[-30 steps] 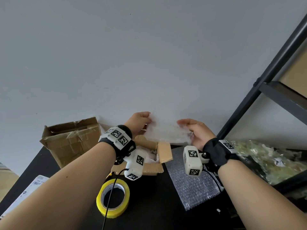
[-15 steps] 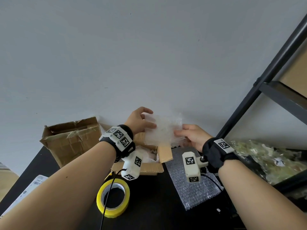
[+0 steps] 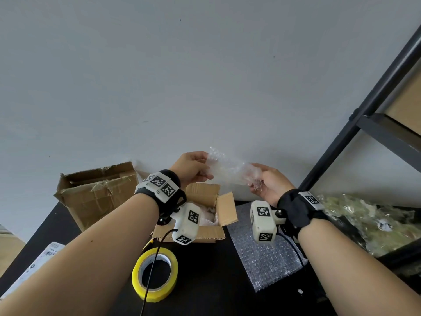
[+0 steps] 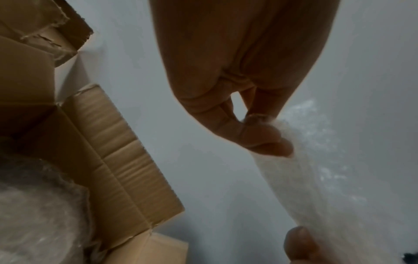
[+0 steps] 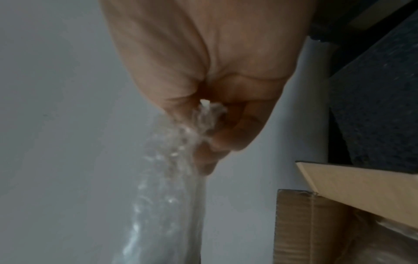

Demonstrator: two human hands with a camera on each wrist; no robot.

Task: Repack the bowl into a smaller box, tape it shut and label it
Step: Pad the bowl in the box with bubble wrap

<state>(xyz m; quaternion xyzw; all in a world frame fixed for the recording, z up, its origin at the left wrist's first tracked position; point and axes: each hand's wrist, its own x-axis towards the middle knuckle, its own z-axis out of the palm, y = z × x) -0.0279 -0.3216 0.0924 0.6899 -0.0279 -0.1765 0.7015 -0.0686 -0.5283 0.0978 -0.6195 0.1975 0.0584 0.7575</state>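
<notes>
Both hands hold a clear sheet of bubble wrap [image 3: 230, 172] in the air above the small open cardboard box [image 3: 205, 197]. My left hand [image 3: 193, 167] pinches its left end; in the left wrist view the left hand [image 4: 255, 128] has thumb and fingers closed on the bubble wrap [image 4: 312, 169]. My right hand [image 3: 266, 181] grips the bunched right end, and the right wrist view shows the right hand [image 5: 210, 128] with the bubble wrap [image 5: 162, 187] crumpled between its fingers. Inside the small box lies more wrapped padding [image 4: 38, 214]; the bowl itself is hidden.
A larger torn cardboard box [image 3: 95, 192] stands at the back left. A yellow tape roll [image 3: 155, 273] lies near me, a flat bubble-wrap sheet [image 3: 262, 254] to its right. A paper label [image 3: 38, 261] lies far left. A black shelf frame [image 3: 355, 119] and plastic bags [image 3: 369, 222] stand right.
The hands have turned and pulled the bubble wrap from a spread sheet into a narrower strip stretched between them; the right hand has bunched its end and the sheet sits slightly higher.
</notes>
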